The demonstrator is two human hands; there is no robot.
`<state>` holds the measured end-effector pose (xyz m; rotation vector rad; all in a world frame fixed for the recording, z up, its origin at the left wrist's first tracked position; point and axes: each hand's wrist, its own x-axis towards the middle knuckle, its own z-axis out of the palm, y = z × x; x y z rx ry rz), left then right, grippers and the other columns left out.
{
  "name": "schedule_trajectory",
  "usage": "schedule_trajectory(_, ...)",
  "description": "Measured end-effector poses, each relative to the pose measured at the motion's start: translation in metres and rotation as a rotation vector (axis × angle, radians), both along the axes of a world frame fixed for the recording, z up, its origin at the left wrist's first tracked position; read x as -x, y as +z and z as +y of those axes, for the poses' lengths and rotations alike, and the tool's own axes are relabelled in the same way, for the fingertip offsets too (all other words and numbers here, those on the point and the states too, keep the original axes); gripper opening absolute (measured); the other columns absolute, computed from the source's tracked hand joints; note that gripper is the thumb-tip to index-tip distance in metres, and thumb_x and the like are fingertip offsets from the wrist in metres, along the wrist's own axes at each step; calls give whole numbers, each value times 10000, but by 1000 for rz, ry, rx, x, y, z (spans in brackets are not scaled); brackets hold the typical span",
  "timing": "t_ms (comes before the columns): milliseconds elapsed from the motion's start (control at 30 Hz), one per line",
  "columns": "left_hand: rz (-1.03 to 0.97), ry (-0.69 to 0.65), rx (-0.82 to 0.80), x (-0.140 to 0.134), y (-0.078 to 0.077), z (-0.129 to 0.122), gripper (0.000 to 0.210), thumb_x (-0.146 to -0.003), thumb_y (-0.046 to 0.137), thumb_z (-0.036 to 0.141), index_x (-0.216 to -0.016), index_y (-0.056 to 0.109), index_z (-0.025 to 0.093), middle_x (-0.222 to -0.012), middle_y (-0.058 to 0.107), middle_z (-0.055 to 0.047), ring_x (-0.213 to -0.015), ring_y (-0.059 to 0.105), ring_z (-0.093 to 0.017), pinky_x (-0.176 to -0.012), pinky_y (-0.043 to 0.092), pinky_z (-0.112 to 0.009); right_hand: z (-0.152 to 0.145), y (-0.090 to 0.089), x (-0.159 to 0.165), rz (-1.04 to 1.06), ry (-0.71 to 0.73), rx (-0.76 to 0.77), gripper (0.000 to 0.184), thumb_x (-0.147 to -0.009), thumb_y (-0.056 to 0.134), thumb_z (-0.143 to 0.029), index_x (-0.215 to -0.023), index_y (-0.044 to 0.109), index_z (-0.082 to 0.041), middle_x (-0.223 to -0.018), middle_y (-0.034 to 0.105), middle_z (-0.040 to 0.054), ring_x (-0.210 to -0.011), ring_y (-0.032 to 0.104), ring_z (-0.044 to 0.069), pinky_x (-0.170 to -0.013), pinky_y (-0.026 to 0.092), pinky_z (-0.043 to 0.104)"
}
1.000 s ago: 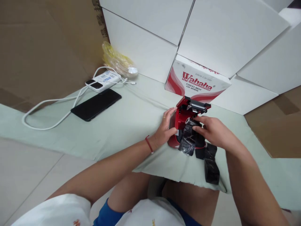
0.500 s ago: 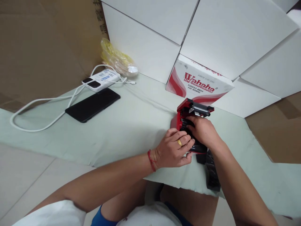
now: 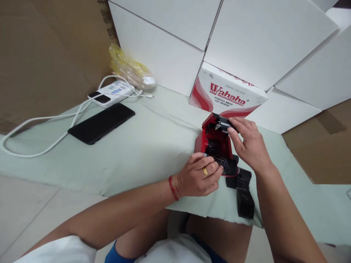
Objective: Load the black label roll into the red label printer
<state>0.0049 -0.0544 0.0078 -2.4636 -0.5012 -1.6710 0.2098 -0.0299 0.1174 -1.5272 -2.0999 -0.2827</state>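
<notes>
A small red box-shaped device (image 3: 200, 143) stands on the table with its hinged lid (image 3: 216, 119) raised. The lid carries a black bar with a metal strip. Shiny dark film or rolls (image 3: 213, 147) show inside; their exact kind is unclear. My left hand (image 3: 201, 175), with a gold ring, is closed over the device's front left edge, its fingertips by the black film at the opening. With thumb and fingers, my right hand (image 3: 248, 142) grips the right end of the raised lid. A black strap-like strip (image 3: 244, 197) lies beside the device's front right corner and runs to the table edge.
To the left lie a black phone (image 3: 101, 123), a white power bank (image 3: 116, 93), a looped white cable (image 3: 35, 118) and a yellowish plastic bag (image 3: 131, 69). Behind the device leans a Wahaha carton (image 3: 225, 91) against white boxes (image 3: 238, 40). Brown cardboard (image 3: 323, 142) stands right.
My right hand has come out of the device's interior and moved up to the lid, which it now grips. The left hand stays at the front edge. The view has shifted slightly.
</notes>
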Motion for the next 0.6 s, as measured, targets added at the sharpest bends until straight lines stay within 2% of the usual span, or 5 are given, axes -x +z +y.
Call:
schedule_trajectory(200,-4,-22,2,0,-2,-1,235,-906,620,192,-1113,729,167,-944,777,-29,-994,672,-181,-981,450,-389,-38,1,14,19,53,78,331,-1102,536,-347,-1213,803,-185,-1113,784,127,-1018,693,264,-923,584,433)
schedule_trajectory(333,0,-31,9,-1,-3,-2,217,-901,633,201,-1098,720,178,-924,773,-19,-974,667,-182,-978,441,-394,-61,-12,16,88,101,241,301,-1104,537,-304,-1168,823,-231,-1123,783,89,-991,717,217,-882,595,369)
schedule_trajectory(433,-18,-104,59,2,-3,0,274,-883,601,199,-1138,702,199,-937,756,-15,-971,656,-195,-966,444,-401,-66,-21,12,125,84,277,307,-1106,535,-296,-1162,832,-246,-1147,787,74,-1007,729,206,-883,588,351)
schedule_trajectory(500,-74,-164,191,6,-3,5,379,-868,578,198,-1233,675,219,-1026,732,-37,-1019,643,-215,-970,455,-409,-65,-24,10,150,78,281,310,-1107,535,-297,-1130,841,-254,-1132,790,64,-1013,737,203,-880,584,343)
schedule_trajectory(600,-204,-217,589,11,-6,20,580,-848,595,210,-1427,588,239,-1269,646,-95,-1208,593,-268,-1077,457,-454,-65,-25,11,180,70,265,291,-1100,553,-291,-1107,841,-250,-1114,796,58,-994,745,194,-862,589,334)
